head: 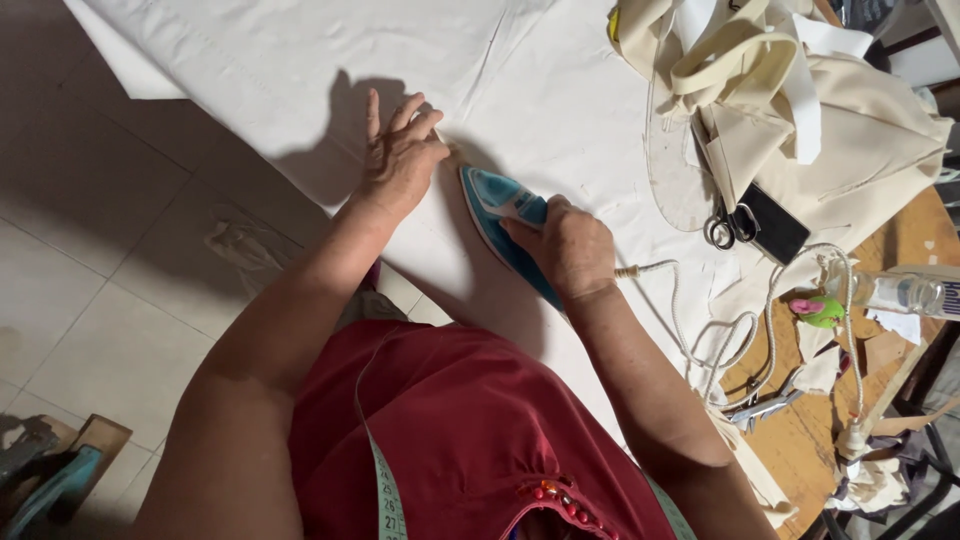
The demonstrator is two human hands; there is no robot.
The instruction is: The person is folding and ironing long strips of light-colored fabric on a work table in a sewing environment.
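Right now I am leaning over a white cloth [560, 90] that is covering the table [900, 240], and I am pressing it flat. My left hand [400, 155] is lying open, fingers spread on the cloth just beside the tip of the blue iron [497, 205]. My right hand [570, 248] is wrapping its fingers tight around the iron's handle. Its cord [700, 330] is trailing off to the right, towards the scissors [722, 230].
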